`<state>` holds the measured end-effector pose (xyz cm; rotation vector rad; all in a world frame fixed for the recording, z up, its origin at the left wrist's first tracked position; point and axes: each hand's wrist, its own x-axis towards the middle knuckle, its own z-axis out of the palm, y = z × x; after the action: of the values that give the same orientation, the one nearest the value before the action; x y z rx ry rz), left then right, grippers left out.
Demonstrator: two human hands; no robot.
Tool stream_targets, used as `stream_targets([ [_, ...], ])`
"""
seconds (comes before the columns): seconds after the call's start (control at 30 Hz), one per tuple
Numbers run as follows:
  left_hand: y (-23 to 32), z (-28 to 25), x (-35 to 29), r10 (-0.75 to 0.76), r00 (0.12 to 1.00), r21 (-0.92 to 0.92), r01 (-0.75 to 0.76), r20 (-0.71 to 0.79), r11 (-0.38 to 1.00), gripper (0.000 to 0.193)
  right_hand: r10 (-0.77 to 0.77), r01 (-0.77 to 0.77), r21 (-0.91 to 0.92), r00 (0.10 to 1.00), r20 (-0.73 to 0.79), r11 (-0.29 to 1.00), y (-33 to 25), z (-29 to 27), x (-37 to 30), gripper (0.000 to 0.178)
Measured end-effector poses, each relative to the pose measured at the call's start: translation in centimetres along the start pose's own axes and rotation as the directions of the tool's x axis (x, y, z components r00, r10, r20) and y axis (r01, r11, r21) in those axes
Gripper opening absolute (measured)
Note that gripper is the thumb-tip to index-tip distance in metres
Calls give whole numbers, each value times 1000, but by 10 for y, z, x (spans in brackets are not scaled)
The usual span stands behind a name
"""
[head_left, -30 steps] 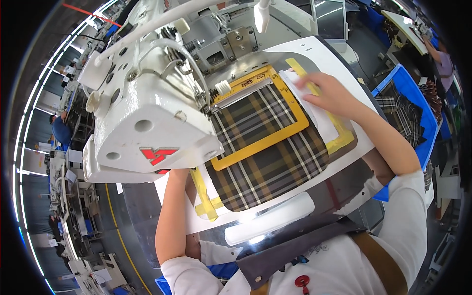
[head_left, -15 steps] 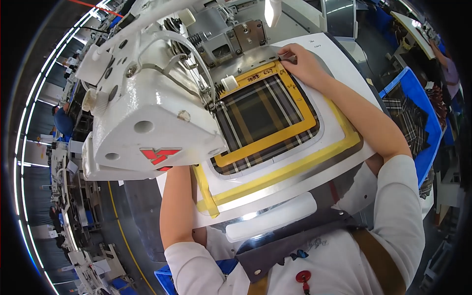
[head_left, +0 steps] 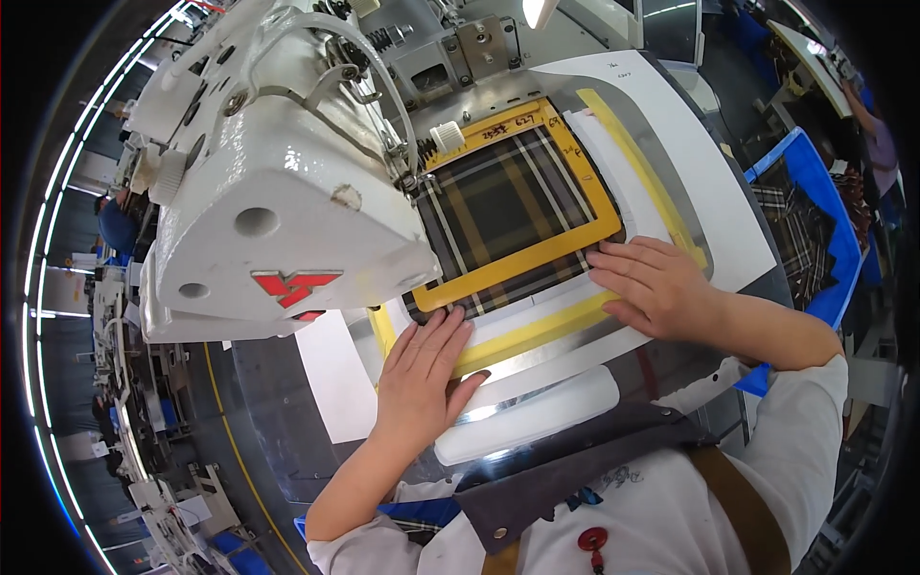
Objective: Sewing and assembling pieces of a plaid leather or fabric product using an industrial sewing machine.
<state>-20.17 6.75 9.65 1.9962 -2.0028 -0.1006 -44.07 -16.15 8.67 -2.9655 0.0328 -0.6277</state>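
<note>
Out from beneath the machine head has come the left hand, and the right hand has slid from the yellow frame's far corner to the near right. Plaid cloth, a woven check of charcoal, mustard and off-white, lies flat under the frame, its near edge showing beyond the rim as a narrow band with rounded corners. Left fingertips rest on that band's left end, fingers long and close together, thumb spread wide; the right hand lies palm down at the other end, fingers flat and thumb apart, neither one gripping. Smooth and rigid, the frame is a flat rectangular border (with dark handwriting along its far side). Strips of yellow tape line the white sheet around the cloth. Nearer the body sits a long, rounded white pad; crumpled plaid fabric fills a blue plastic bin at right.
</note>
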Motion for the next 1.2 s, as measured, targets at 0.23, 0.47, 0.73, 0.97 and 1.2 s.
stream_targets([
  [0.23, -1, -1, -4, -17, 1000, 5, 17, 2, 1000, 57, 14, -14, -51, 1000, -4, 999, -3, -2, -3, 29],
  [0.47, 0, -3, -2, -5, 1000, 43, 4, 21, 999, 52, -3, -2, -89, 999, -52, 996, -3, 2, -6, 29],
  [0.73, -1, 1, -3, -13, 1000, -7, 13, 9, 1000, 45, 27, -40, -118, 993, -115, 992, 0, 9, -5, 30],
  [0.97, -2, 3, -5, 54, 998, 46, -53, -15, 998, 43, -24, 0, -128, 982, -189, 992, 0, 17, -13, 29],
  [1.2, -5, 6, -13, 46, 998, 83, -42, -44, 996, 36, 459, -505, 16, 770, -444, 863, 65, -43, -90, 21],
])
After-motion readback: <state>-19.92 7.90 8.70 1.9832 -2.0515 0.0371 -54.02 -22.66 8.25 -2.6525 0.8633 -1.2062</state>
